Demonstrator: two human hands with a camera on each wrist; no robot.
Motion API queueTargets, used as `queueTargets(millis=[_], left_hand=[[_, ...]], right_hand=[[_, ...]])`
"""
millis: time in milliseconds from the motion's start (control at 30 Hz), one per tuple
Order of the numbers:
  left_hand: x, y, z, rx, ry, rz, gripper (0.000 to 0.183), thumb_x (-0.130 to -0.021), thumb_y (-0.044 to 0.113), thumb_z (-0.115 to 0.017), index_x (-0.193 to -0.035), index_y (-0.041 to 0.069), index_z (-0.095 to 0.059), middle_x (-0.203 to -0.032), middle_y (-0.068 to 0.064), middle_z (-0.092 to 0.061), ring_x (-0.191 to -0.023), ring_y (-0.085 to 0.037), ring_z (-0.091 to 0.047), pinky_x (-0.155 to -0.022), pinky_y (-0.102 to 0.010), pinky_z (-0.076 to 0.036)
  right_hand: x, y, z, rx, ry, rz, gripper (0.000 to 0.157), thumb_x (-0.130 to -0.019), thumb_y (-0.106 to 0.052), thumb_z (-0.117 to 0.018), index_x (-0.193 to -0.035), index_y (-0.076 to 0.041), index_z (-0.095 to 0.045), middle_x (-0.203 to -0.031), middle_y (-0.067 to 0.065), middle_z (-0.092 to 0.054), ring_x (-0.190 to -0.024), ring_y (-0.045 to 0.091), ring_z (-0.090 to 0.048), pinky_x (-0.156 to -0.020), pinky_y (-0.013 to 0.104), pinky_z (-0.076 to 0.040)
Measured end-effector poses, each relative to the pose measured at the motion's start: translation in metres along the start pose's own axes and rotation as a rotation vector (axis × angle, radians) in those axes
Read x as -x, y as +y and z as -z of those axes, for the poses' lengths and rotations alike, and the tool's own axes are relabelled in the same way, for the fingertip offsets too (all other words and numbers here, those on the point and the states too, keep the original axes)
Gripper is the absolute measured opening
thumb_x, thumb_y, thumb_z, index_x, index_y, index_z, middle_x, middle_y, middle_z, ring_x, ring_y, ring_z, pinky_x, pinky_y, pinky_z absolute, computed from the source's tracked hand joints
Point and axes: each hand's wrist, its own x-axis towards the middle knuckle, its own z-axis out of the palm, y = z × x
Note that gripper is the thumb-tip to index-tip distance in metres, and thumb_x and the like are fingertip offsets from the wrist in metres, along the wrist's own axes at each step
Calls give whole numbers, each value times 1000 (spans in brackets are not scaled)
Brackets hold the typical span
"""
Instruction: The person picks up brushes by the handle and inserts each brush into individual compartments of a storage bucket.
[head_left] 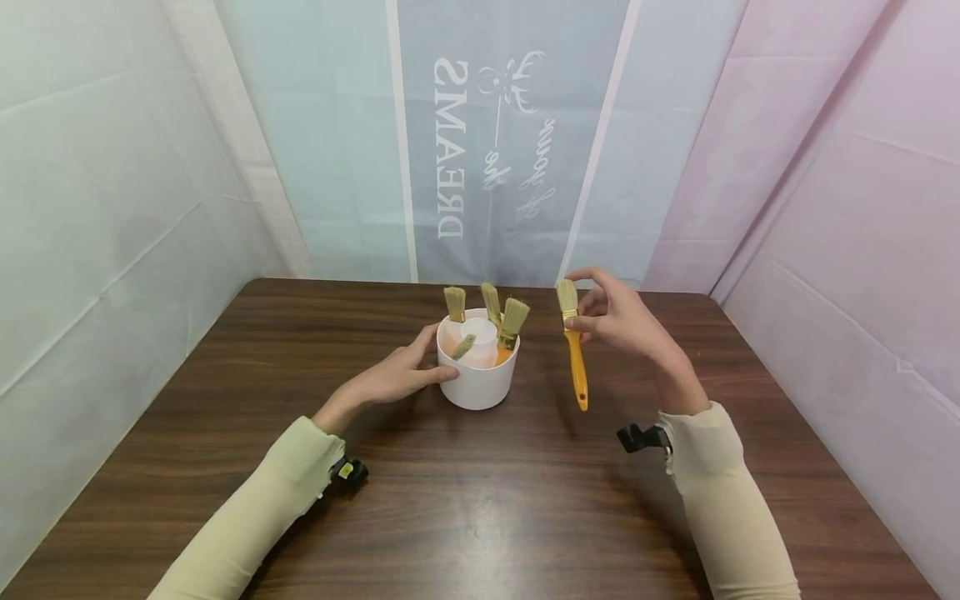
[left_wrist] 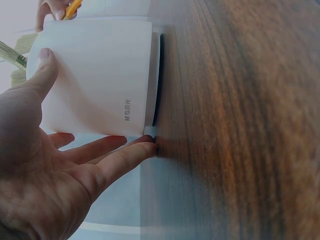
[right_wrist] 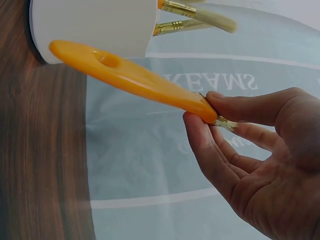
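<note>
A white round desk organizer [head_left: 477, 389] stands on the table with several bristle paintbrushes in it, bristles upward, including a wide one [head_left: 514, 319] at the right. My left hand [head_left: 393, 377] rests against its left side, thumb on the near wall by the rim. In the left wrist view, the fingers [left_wrist: 117, 162] lie fairly straight along the wall. To the right of the organizer, my right hand [head_left: 618, 319] pinches a paintbrush [head_left: 577, 367] near its metal band. That brush hangs above the table, bristles up and orange handle [right_wrist: 130, 80] downward.
The brown wooden table [head_left: 480, 517] reaches back to a hanging printed cloth [head_left: 517, 167]. Pale cloth walls [head_left: 112, 208] stand at both sides. Black wrist straps show at my left sleeve [head_left: 285, 467] and right sleeve [head_left: 720, 492].
</note>
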Motion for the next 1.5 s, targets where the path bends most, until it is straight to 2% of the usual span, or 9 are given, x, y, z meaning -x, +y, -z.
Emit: queueTargets(millis=[133,367,700,867,1033,1300,1500], left_hand=[[-1,0,0,-3,-1,5,92,-98,57,-64,-166,32,-7,-163,-11,-41,-152,-30,-40,-118,-57,-38],[-1,0,0,-12,4,8,92,-98,57,-64,-166,31,-8,-162,-11,-43,-151,-30,-41,-118,-57,-38],[-1,0,0,-17,2,12,91,-98,59,-63,-165,34,-9,-162,-10,-42,-151,-30,-40,-118,-58,-37],[-1,0,1,-10,-5,17,91,-98,58,-63,-165,33,-8,-162,-11,-42,-151,-31,-40,-118,-58,-37],[-1,-1,1,-9,-4,13,91,-98,58,-64,-165,34,-8,-163,-10,-42,-151,-30,-40,-118,-58,-38],[0,-2,0,-5,-7,16,90,-98,57,-64,-165,33,-9,-163,-11,-41,-150,-31,-42,-117,-58,-39],[-1,-1,0,-8,-6,15,90,-98,58,-64,-165,34,-9,-163,-11,-41,-151,-31,-41,-117,-57,-39]], right_hand=[[2,-5,0,-9,11,16,64,-94,-1,-73,-149,-13,-44,-92,20,-66,-78,25,-72,-67,36,-62],[4,-12,1,4,53,52,65,-92,0,-74,-148,-13,-45,-93,19,-66,-77,27,-73,-66,35,-63],[6,-19,0,6,100,85,66,-91,0,-76,-149,-14,-46,-94,20,-67,-73,22,-73,-66,34,-62],[7,-23,-1,-1,134,106,66,-90,1,-76,-148,-13,-47,-93,19,-65,-73,26,-73,-66,33,-62],[7,-27,-2,-20,160,127,67,-90,2,-77,-149,-13,-48,-93,20,-64,-73,18,-73,-67,32,-63],[10,-35,-6,-56,193,151,67,-89,-1,-79,-148,-14,-49,-91,19,-64,-73,18,-74,-66,32,-63],[11,-37,-6,-63,209,179,68,-89,-1,-80,-147,-14,-49,-90,19,-64,-70,12,-72,-66,32,-62]])
